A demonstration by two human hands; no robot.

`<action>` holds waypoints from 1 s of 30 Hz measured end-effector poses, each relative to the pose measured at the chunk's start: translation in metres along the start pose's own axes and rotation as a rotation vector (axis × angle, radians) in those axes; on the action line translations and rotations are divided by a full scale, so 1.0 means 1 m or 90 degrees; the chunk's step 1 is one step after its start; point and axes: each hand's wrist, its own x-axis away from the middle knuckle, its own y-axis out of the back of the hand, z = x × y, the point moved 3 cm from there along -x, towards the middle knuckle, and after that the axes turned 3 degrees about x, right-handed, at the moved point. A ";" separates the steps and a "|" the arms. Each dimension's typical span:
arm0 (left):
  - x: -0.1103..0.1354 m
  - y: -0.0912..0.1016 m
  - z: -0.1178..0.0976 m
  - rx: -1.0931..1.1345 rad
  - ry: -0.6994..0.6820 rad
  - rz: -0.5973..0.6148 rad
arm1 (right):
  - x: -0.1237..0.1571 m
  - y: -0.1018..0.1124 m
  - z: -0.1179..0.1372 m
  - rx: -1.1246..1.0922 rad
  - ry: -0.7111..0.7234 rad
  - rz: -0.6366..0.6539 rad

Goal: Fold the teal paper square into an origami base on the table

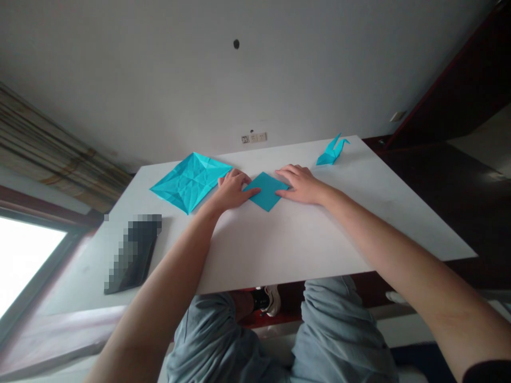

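Observation:
A small folded square of teal paper [266, 190] lies on the white table [279, 239], turned like a diamond. My left hand [230, 190] presses its left corner with the fingertips, the other fingers curled loosely. My right hand [300, 183] lies flat with fingers stretched out on the paper's right corner. Neither hand lifts the paper.
A larger creased teal sheet [190, 181] lies unfolded to the left of my left hand. A finished teal paper crane [332, 151] stands at the table's far right. A dark flat device [133, 255] rests at the near left. The wall rises just beyond the table's far edge.

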 end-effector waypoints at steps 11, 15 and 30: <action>-0.010 0.003 -0.006 0.343 -0.101 -0.082 | -0.005 -0.003 -0.004 -0.258 -0.047 -0.044; -0.009 0.003 -0.010 0.452 -0.095 -0.096 | -0.008 -0.004 -0.001 -0.437 -0.018 -0.050; 0.003 0.012 -0.024 0.486 -0.117 -0.038 | -0.005 0.024 -0.004 -0.424 -0.041 -0.216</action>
